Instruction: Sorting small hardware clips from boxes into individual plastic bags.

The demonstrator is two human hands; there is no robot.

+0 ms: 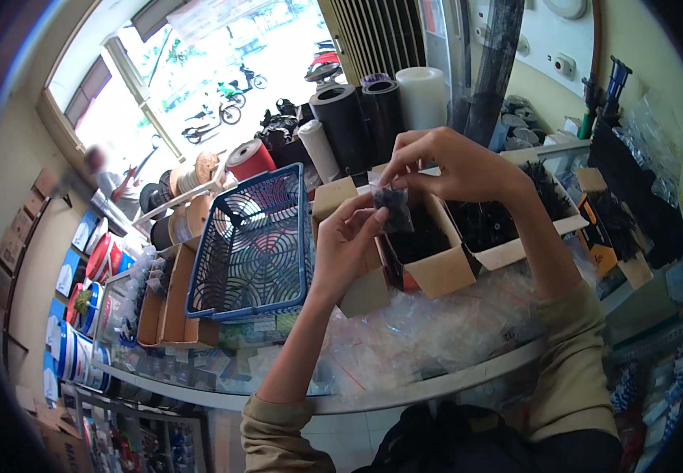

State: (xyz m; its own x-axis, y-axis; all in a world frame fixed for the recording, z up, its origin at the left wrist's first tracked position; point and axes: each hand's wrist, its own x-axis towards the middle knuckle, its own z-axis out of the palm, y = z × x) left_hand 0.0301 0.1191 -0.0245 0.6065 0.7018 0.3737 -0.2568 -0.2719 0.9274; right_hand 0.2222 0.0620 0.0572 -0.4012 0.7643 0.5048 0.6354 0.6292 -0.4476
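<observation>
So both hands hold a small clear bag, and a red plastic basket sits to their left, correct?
Not quite: the plastic basket is blue, not red, as the head view shows. It sits left of the left hand and right hand, which hold the small clear bag.

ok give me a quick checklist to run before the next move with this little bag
1. Small clear plastic bag with dark contents held: ok, the left hand and right hand both grip it.
2. Bag's top closed: cannot tell, fingers hide it.
3. Number of pieces inside: cannot tell, too small.
4. Open brown cardboard box with small black parts near the hands: ok, just below and beyond them.
5. Counter area before the person uncluttered: not ok, loose clear plastic bags lie heaped there.
6. Blue plastic lattice basket open side up: ok, left of the left hand.
</observation>
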